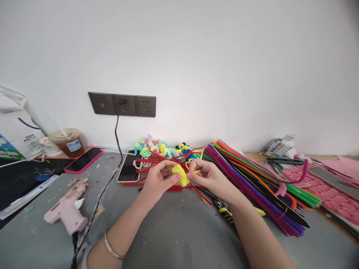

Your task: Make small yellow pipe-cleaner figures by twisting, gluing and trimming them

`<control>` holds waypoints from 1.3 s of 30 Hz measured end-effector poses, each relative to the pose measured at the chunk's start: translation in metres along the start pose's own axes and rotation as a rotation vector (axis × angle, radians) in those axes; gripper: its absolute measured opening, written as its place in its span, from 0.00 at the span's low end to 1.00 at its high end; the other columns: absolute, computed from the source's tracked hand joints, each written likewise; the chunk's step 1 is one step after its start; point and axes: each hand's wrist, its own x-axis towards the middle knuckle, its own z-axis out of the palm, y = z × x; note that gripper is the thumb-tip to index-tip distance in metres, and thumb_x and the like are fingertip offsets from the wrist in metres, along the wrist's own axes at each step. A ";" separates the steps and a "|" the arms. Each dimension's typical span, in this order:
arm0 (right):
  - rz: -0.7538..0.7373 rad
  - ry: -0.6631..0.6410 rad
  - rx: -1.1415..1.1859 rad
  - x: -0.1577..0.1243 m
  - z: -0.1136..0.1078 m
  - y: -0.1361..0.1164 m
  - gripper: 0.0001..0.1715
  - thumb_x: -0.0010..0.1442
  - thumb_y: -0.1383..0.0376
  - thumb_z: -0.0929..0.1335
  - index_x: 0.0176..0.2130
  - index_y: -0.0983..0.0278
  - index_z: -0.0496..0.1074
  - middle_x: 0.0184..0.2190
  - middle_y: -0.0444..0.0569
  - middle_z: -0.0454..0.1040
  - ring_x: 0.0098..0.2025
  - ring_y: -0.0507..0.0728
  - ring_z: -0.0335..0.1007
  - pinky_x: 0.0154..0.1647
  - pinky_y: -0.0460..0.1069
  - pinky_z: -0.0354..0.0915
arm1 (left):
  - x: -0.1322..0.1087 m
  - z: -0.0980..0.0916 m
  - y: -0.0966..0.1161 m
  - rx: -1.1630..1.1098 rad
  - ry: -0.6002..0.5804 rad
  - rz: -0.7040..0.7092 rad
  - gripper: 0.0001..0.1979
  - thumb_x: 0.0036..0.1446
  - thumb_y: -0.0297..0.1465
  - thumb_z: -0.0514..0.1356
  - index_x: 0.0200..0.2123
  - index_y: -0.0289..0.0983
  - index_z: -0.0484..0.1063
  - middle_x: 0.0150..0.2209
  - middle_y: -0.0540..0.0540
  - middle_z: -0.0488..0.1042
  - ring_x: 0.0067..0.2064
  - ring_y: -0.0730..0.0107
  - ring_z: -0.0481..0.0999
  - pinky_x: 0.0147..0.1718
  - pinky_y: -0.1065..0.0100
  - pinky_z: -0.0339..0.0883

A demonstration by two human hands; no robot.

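Observation:
A small yellow fuzzy figure (180,175) is held above the grey work surface. My left hand (162,178) pinches it from the left between thumb and fingers. On its right side, my right hand (202,175) has thumb and fingers closed on a thin yellow pipe cleaner (197,171), which bends beside the figure. Red pipe cleaners (206,197) lie beneath and behind both hands. Black-and-yellow pliers (224,210) rest partly hidden by my right forearm.
A pink glue gun (66,213) and its cord lie left. Behind are a phone (129,168), small fuzzy figures (162,149) and a drink cup (68,144). Coloured pipe cleaners (252,179) spread right, near a pink knitted item (331,186).

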 end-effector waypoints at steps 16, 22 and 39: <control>0.000 0.002 0.002 0.000 0.000 -0.001 0.18 0.58 0.55 0.71 0.29 0.63 0.63 0.24 0.39 0.59 0.23 0.47 0.49 0.23 0.45 0.48 | 0.000 0.000 -0.001 0.008 0.002 -0.016 0.16 0.46 0.36 0.71 0.37 0.37 0.74 0.34 0.46 0.74 0.38 0.66 0.74 0.34 0.67 0.75; -0.014 0.023 -0.033 0.001 0.000 -0.002 0.18 0.58 0.55 0.71 0.28 0.63 0.63 0.25 0.39 0.59 0.23 0.47 0.48 0.23 0.45 0.47 | 0.000 0.000 0.000 0.004 0.012 -0.006 0.17 0.46 0.36 0.71 0.39 0.38 0.74 0.30 0.50 0.70 0.35 0.69 0.73 0.33 0.68 0.75; -0.012 0.069 -0.031 0.002 0.000 -0.006 0.20 0.56 0.52 0.71 0.28 0.63 0.63 0.24 0.40 0.60 0.24 0.49 0.51 0.24 0.46 0.49 | 0.002 -0.003 -0.006 -0.064 0.005 0.001 0.19 0.43 0.32 0.73 0.41 0.38 0.76 0.40 0.46 0.77 0.40 0.67 0.77 0.37 0.68 0.76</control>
